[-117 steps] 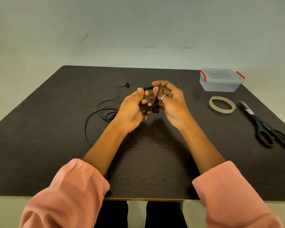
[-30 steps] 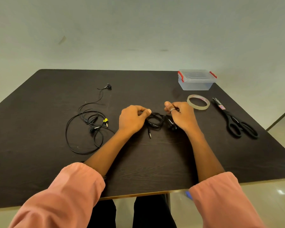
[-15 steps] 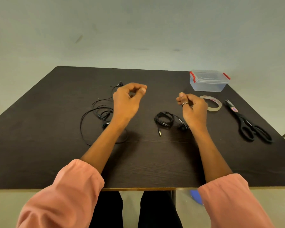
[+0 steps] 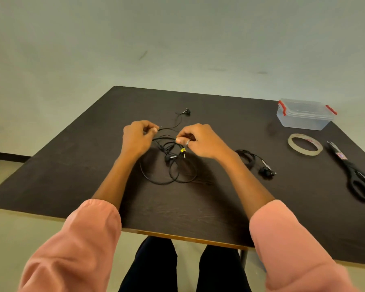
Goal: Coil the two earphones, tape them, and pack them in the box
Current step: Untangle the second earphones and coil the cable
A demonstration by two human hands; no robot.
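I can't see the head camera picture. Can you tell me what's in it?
Both hands, left hand and right hand, pinch the cable of a loose earphone on a dark table. A coiled earphone, tape roll, scissors and closed clear box lie to the right.

left hand [image 4: 136, 138]: fingers pinched, forearm extended | right hand [image 4: 198, 140]: fingers pinched, forearm extended

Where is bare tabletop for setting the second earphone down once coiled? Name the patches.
Free: the near strip of table between the forearms, and the left side beyond the left hand. Crowded: the right, where the coiled earphone, tape roll, scissors and box sit, and the middle under the loose earphone.
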